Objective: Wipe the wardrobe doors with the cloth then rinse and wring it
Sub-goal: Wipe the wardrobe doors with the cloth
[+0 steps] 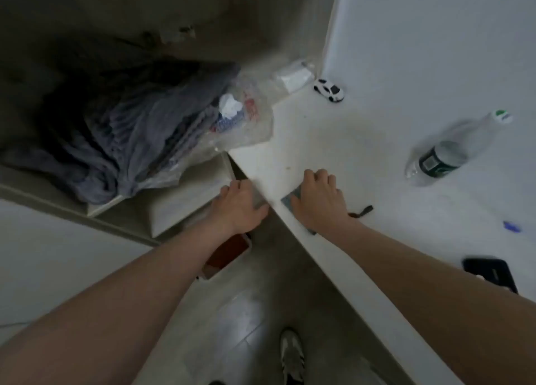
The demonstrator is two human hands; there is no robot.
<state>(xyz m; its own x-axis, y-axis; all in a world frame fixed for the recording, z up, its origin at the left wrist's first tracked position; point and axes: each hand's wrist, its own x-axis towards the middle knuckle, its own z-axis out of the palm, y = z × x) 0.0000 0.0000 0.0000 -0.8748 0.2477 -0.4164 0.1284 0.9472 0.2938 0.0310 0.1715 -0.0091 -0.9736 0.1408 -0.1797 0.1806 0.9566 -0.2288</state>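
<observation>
Your right hand (pixel 319 199) lies on the cloth (pixel 291 199) near the left edge of the white tabletop (pixel 333 141), fingers bent down over it and pressing it flat; only a grey-blue patterned corner of the cloth shows beside your thumb, and a sliver under your wrist; a dark strap (pixel 362 210) trails from that wrist onto the tabletop. Your left hand (pixel 240 207) is just off that same edge, fingers fairly straight, its side touching the edge; whether it holds anything you cannot tell, since the fingertips are hidden against the shadow below.

Ahead of your right hand the tabletop is bare as far as the far corner, where a white toy car (pixel 329 90) stands by the wall, and a small white packet (pixel 294 77) lies just left of it; a plastic bottle (pixel 452 149) with a dark green label and a green-and-white cap lies on its side well to the right; a small blue item (pixel 512 226) lies near the right side, too blurred to name; a dark phone-like thing (pixel 490 273) sits close by your right forearm.

Left of the tabletop an open wardrobe shelf (pixel 185 193) carries a heap of grey fabric (pixel 116 129) inside a clear plastic bag (pixel 246 123), and the bag's edge overhangs the tabletop's left edge, near the path ahead of the cloth. Under your left forearm a reddish phone (pixel 232 249) shows, partly hidden; on the tiled floor (pixel 232 326) below, one shoe (pixel 291 355) is in view.
</observation>
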